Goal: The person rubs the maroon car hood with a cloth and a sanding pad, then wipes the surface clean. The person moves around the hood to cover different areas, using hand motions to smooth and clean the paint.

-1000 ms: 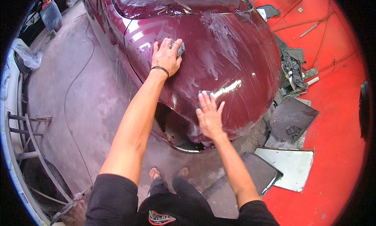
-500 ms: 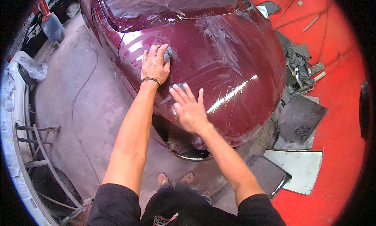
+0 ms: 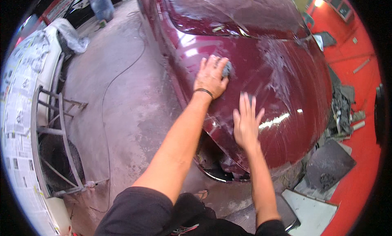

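A small grey sanding pad sits pressed against the maroon car body panel, near the upper middle of the curved fender, just below the edge of the windscreen. The left hand lies flat on top of the pad, fingers curled loosely over it so that only its right edge shows past the fingertips; a dark band circles that wrist. The right hand rests lower on the same panel, palm down with fingers spread and straight, holding nothing. Between and to the right of the two hands the paint carries a dull, whitish, wet-looking smear, while a bright streak of reflected light lies just right of the right hand.

Under the fender's lower lip a dark opening shows bare parts. A thin cable snakes across the grey concrete floor on the left. Further left stands a vehicle masked in newspaper with a metal stand beside it. On the right, flat grey panels lie on an orange-red floor.
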The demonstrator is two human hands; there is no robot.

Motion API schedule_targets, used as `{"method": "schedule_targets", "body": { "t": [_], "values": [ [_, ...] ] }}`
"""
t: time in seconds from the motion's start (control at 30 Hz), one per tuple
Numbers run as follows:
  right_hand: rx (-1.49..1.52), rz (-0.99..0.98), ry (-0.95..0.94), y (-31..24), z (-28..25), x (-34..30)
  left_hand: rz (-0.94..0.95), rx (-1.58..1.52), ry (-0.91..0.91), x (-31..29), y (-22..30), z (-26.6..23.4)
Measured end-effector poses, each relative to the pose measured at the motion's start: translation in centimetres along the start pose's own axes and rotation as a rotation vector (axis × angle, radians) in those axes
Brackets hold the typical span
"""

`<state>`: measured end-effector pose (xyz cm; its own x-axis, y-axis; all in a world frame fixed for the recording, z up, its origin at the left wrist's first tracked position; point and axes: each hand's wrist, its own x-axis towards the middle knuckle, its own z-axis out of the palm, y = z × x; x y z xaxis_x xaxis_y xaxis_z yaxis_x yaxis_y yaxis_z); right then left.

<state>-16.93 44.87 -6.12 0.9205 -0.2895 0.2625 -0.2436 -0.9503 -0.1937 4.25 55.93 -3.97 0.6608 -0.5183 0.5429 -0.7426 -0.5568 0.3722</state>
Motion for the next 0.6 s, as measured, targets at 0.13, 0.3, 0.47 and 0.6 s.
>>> {"method": "schedule_targets", "body": {
  "t": [0.13, 0.3, 0.47, 0.6],
  "values": [
    [-0.008, -0.116, -0.203, 1.8, -0.9, -3.4, -0.005, -0.032, 0.027, -0.2, 0.1, -0.3],
    [-0.114, 0.237, -0.024, 13.6, -1.9, 9.9, 0.003, -0.146, 0.028, 0.1, 1.8, 0.3],
    [-0.186, 0.338, -0.047, 9.3, -0.9, 9.4, -0.006, -0.163, 0.023, 0.1, 1.8, 0.8],
    [0.072, 0.207, -0.107, -2.4, 0.2, -3.2, -0.027, -0.114, 0.014, 0.0, 0.3, 0.5]
  ]
}}
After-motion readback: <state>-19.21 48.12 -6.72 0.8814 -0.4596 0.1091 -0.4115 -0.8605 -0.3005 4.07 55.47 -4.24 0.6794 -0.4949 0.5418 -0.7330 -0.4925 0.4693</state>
